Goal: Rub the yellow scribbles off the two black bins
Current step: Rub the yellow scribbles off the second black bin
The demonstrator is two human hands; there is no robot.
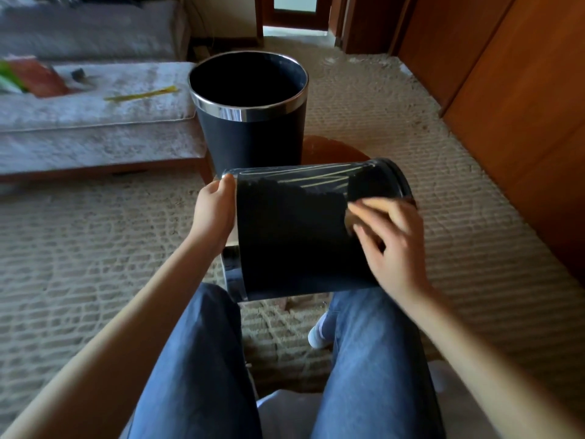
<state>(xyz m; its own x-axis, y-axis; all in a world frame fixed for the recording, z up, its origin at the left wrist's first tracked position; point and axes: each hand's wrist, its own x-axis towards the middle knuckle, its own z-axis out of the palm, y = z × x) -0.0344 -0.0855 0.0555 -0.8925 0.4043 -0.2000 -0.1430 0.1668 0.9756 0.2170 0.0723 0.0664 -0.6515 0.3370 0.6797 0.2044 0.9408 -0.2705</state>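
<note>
A black bin [291,236] lies on its side across my knees, its chrome rim to the left and its base to the right. Pale yellow scribble lines [319,180] run along its upper side. My left hand [213,213] grips the rim end of this bin. My right hand [391,245] is on the bin's wall near the base; it is blurred, and I cannot tell if its fingers hold anything. A second black bin [253,137] with a chrome rim stands upright on the carpet just behind.
A low upholstered bench [95,128] at the left carries a yellow strip [142,94], a small dark object [77,73] and coloured papers [28,77]. Wooden cabinet doors [506,90] line the right side. A doorway [294,14] is straight ahead. Beige carpet [95,248] covers the floor.
</note>
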